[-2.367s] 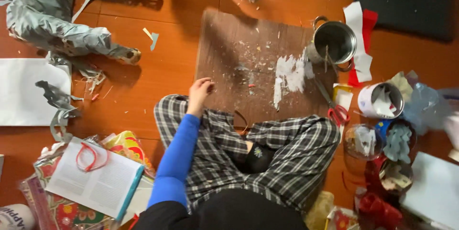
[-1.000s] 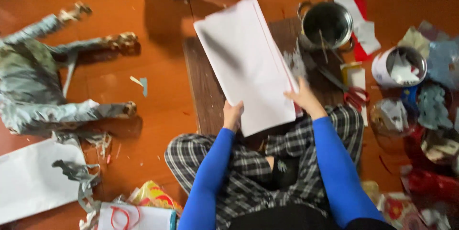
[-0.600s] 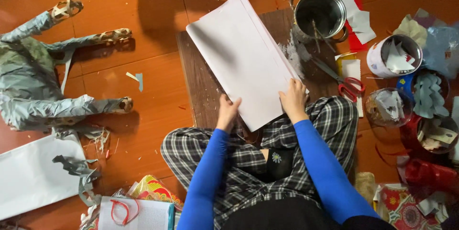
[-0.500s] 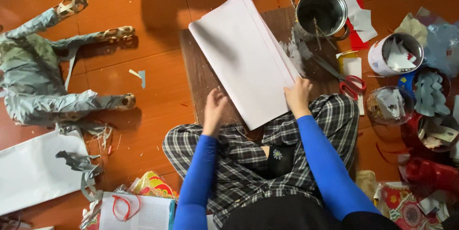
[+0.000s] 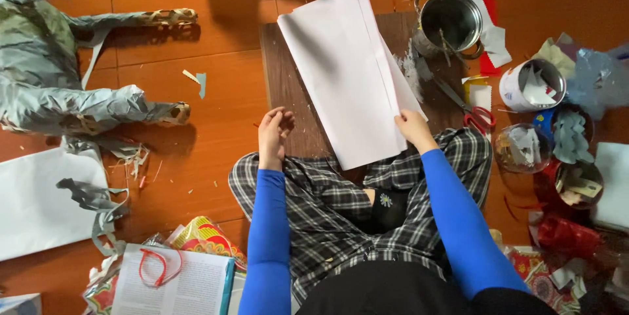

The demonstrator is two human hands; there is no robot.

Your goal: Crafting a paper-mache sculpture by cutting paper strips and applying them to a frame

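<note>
Half a second ago the left hand (image 5: pixel 274 133) was pressed against the lower left edge of the white paper sheets (image 5: pixel 347 73); now it is off them, hovering empty with fingers loosely curled above the dark wooden board (image 5: pixel 283 86). Only the right hand (image 5: pixel 414 128) holds the sheets, pinching their lower right edge between thumb and fingers. They lie slanted across the board, ahead of both hands, near corner over the checked-trousered lap. Such large thin sheets look light and floppy, likely to sag, slide apart or crease from a one-sided pinch; gripping opposite edges would steady them. Beyond the right hand sit red-handled scissors (image 5: pixel 473 112) and a metal pot (image 5: pixel 449 21).
</note>
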